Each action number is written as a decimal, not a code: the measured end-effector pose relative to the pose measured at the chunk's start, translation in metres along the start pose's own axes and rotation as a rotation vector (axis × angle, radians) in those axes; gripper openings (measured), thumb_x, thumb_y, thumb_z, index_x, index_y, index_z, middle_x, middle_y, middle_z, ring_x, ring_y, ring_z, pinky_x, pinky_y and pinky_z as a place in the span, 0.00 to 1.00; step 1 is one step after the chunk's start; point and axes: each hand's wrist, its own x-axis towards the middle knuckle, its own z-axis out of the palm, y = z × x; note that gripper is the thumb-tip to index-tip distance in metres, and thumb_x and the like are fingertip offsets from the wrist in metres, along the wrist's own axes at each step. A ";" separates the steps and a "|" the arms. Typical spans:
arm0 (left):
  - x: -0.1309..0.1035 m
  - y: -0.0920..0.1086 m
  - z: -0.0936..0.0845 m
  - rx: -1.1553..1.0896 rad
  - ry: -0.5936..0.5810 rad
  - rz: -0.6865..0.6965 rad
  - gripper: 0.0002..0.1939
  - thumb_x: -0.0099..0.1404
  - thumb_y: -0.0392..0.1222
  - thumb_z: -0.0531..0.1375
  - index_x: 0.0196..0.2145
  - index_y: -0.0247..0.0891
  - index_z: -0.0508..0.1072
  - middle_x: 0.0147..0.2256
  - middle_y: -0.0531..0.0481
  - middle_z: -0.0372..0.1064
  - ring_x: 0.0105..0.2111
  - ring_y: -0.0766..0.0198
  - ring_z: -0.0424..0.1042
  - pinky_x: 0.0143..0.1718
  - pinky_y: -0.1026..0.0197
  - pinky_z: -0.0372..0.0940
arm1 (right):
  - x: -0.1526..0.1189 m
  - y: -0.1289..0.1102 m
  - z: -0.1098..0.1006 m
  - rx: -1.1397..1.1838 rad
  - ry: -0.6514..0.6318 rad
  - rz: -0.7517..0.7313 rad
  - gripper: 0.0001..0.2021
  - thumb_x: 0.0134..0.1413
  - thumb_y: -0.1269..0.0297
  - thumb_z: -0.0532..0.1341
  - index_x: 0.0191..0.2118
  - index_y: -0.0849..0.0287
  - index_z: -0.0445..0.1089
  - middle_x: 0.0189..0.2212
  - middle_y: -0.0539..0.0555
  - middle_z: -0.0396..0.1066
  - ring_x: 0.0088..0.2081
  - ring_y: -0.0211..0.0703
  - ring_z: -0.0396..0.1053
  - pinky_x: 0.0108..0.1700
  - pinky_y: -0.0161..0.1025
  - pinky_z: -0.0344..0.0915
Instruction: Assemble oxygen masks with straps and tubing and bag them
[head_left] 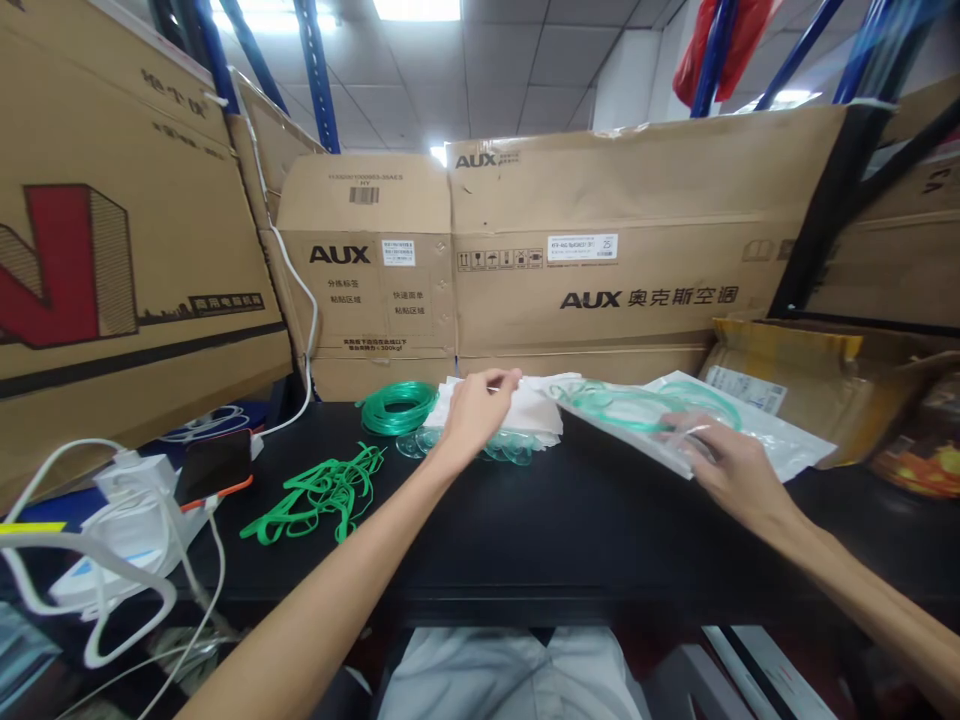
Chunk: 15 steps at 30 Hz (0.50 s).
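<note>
My right hand (712,455) grips a clear-and-white plastic bag (780,440) by its near side, thumb and fingers closed on the film. Inside the bag lies a loop of pale green tubing (622,402). My left hand (480,408) is pinched closed above a stack of white sheets (544,412), near the bag's left end; whether something thin is between the fingertips is hidden. Clear greenish plastic pieces (510,447) lie along the front of the stack, partly behind my left wrist. A coil of green tubing (397,408) rests just left of the stack.
Tangled green straps (322,495) lie on the black tabletop (540,545). Further left are a phone (216,467), a white power strip (124,560) and cables. Cardboard panels (517,290) wall the back. An opened brown box (802,370) stands at right.
</note>
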 end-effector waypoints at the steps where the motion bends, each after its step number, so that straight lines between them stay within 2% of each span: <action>1: 0.008 -0.004 -0.005 -0.001 -0.009 -0.046 0.23 0.78 0.56 0.53 0.46 0.35 0.79 0.46 0.42 0.80 0.45 0.54 0.79 0.53 0.48 0.69 | -0.004 -0.007 -0.004 0.018 0.001 -0.063 0.11 0.69 0.60 0.59 0.41 0.55 0.79 0.48 0.57 0.81 0.51 0.54 0.79 0.55 0.52 0.74; 4: 0.025 -0.018 -0.013 -0.024 -0.148 -0.143 0.22 0.76 0.58 0.59 0.45 0.34 0.78 0.43 0.44 0.79 0.42 0.57 0.79 0.49 0.48 0.73 | -0.012 -0.025 -0.009 0.050 0.018 -0.207 0.12 0.66 0.66 0.58 0.45 0.50 0.80 0.47 0.55 0.83 0.49 0.54 0.82 0.55 0.48 0.76; 6: 0.030 -0.024 -0.014 -0.047 -0.245 -0.168 0.20 0.75 0.55 0.61 0.45 0.33 0.78 0.42 0.46 0.78 0.40 0.58 0.79 0.45 0.51 0.75 | -0.014 -0.032 -0.008 0.065 0.051 -0.281 0.13 0.65 0.70 0.59 0.47 0.50 0.80 0.46 0.55 0.84 0.48 0.52 0.83 0.55 0.47 0.77; 8: 0.032 -0.028 -0.013 -0.061 -0.290 -0.171 0.18 0.74 0.53 0.62 0.45 0.33 0.78 0.42 0.47 0.78 0.39 0.58 0.78 0.43 0.52 0.75 | -0.013 -0.036 -0.005 0.079 0.091 -0.341 0.13 0.64 0.72 0.60 0.46 0.50 0.80 0.45 0.54 0.85 0.47 0.52 0.83 0.55 0.45 0.78; 11: 0.036 -0.033 -0.013 -0.064 -0.269 -0.172 0.17 0.74 0.52 0.63 0.47 0.33 0.77 0.43 0.47 0.77 0.39 0.58 0.78 0.42 0.53 0.75 | -0.011 -0.037 -0.002 0.084 0.135 -0.377 0.12 0.64 0.74 0.62 0.46 0.51 0.79 0.44 0.53 0.84 0.47 0.51 0.83 0.54 0.44 0.78; 15: 0.053 -0.049 -0.022 -0.051 -0.109 -0.220 0.17 0.75 0.50 0.62 0.52 0.34 0.75 0.48 0.44 0.75 0.42 0.57 0.77 0.44 0.52 0.75 | -0.015 -0.032 -0.012 0.051 0.148 -0.320 0.10 0.65 0.71 0.64 0.48 0.51 0.78 0.45 0.54 0.83 0.46 0.51 0.83 0.54 0.45 0.77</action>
